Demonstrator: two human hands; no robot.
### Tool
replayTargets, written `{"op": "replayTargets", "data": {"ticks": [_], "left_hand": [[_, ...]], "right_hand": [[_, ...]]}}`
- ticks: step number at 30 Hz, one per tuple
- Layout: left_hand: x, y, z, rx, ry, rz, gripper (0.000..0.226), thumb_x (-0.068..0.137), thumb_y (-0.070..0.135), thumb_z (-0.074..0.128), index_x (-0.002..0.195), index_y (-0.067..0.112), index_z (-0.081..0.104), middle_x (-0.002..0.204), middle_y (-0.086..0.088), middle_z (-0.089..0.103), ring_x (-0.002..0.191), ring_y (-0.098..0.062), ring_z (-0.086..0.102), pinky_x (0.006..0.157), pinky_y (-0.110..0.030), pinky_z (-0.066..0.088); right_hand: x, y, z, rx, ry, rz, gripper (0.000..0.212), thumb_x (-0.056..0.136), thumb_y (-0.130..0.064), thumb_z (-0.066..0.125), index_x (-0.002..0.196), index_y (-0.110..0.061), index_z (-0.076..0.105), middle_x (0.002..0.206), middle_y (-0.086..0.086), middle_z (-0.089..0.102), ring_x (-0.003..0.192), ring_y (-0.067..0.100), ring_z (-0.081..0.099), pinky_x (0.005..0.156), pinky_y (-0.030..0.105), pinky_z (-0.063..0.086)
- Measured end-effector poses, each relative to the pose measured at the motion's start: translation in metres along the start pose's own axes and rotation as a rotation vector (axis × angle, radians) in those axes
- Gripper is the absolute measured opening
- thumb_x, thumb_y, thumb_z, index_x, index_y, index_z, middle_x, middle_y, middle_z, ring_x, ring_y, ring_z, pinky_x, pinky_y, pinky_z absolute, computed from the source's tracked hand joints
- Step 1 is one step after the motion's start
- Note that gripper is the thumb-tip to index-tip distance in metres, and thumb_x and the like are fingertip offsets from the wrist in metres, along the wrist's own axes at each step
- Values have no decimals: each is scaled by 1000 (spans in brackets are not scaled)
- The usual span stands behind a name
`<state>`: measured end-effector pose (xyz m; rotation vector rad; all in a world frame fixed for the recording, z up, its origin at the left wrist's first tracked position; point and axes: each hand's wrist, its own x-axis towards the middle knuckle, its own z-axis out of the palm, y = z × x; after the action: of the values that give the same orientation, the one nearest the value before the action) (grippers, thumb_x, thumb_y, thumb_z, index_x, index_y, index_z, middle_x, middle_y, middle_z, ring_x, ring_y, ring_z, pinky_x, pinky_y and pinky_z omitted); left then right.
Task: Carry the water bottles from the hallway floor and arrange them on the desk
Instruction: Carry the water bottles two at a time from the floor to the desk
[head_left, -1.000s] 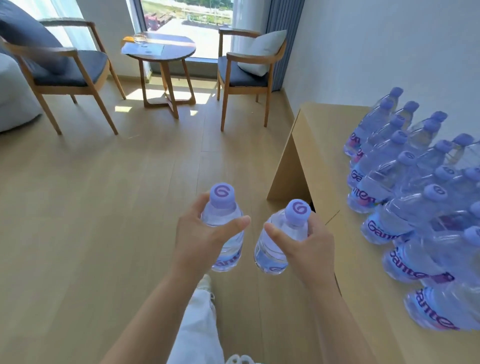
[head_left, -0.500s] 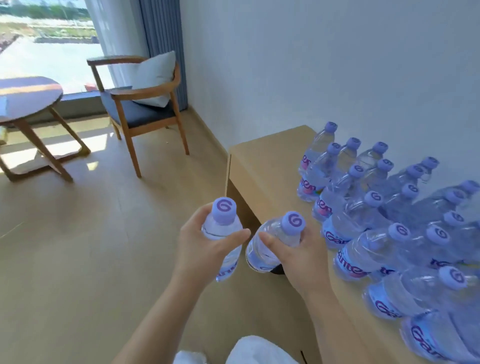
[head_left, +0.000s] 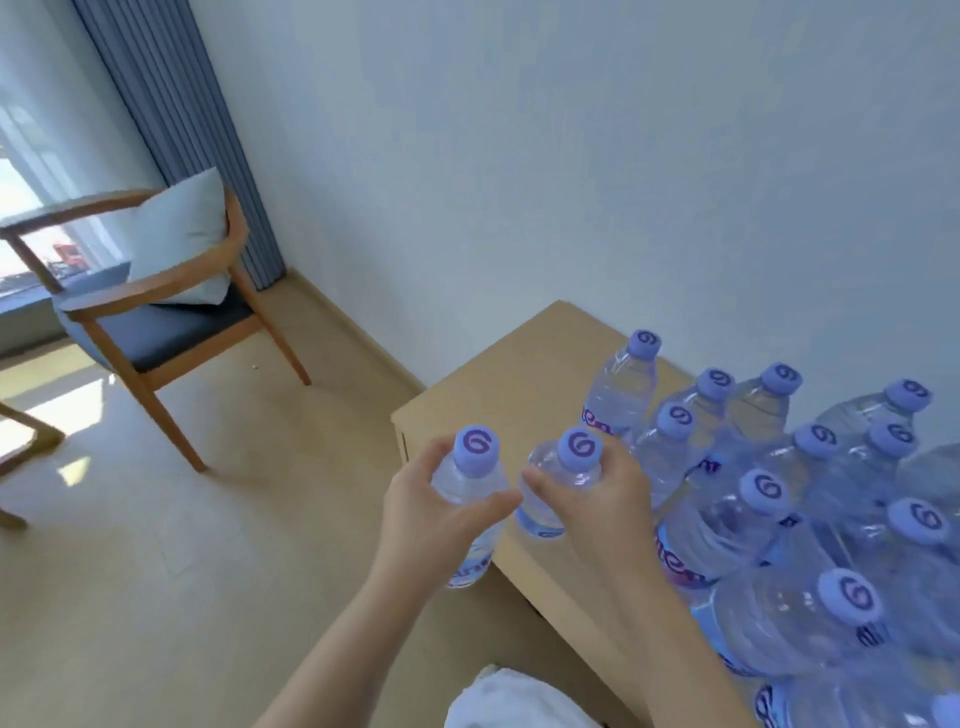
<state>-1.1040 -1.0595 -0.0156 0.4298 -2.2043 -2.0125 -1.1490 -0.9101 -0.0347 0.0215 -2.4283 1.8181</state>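
Both hands grip a full bottle: left hand (head_left: 431, 512) w/ left bottle (head_left: 470, 486), right hand (head_left: 597, 499) w/ right bottle (head_left: 563, 480), by desk (head_left: 498, 384) corner. Prob heavy, thin slick plastic; hold at shoulder.

Wooden desk (head_left: 498, 395) against the wall carries clustered water bottles (head_left: 763, 499).

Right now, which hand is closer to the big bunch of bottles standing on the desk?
Right. The right hand, gripping its own bottle, is over the desk right beside the standing bottles. The left hand holds its bottle farther off, at the desk's edge.
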Motion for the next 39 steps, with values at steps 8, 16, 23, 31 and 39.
{"op": "replayTargets", "data": {"ticks": [8, 16, 23, 31, 39], "left_hand": [[101, 2, 24, 54, -179, 36, 31, 61, 10, 83, 79, 26, 63, 72, 15, 66, 65, 2, 61, 57, -8, 46], [159, -6, 49, 74, -472, 17, 34, 60, 4, 82, 84, 17, 62, 69, 13, 66, 63, 0, 61, 56, -10, 47], [173, -1, 39, 66, -633, 102, 40, 67, 7, 80, 95, 26, 59, 84, 17, 67, 75, 9, 62, 63, -5, 45], [159, 26, 31, 156, -714, 348, 48, 73, 14, 76, 112, 26, 52, 103, 22, 55, 97, 13, 52, 78, 1, 36], [97, 50, 46, 234, -773, 700, 43, 76, 11, 74, 109, 29, 54, 105, 32, 48, 107, 1, 46, 102, -11, 30]], "right_hand": [[54, 12, 10, -94, 105, 73, 21, 67, -20, 80, 70, -24, 59, 68, -13, 64, 62, -2, 58, 57, 11, 43], [58, 8, 33, -163, 345, 206, 32, 74, -30, 76, 96, -22, 52, 91, -8, 60, 89, 11, 58, 80, 30, 49], [42, 0, 66, -337, 742, 82, 66, 73, -22, 80, 127, -27, 42, 123, -16, 50, 118, 6, 48, 97, 14, 37], [16, -8, 73, -425, 798, 171, 52, 81, -14, 70, 128, -19, 49, 112, -28, 44, 106, -5, 43, 89, 0, 29], [-48, -23, 36, -415, 921, 210, 40, 83, -15, 66, 121, -7, 56, 103, -19, 51, 101, 1, 50, 87, 2, 33]]}}
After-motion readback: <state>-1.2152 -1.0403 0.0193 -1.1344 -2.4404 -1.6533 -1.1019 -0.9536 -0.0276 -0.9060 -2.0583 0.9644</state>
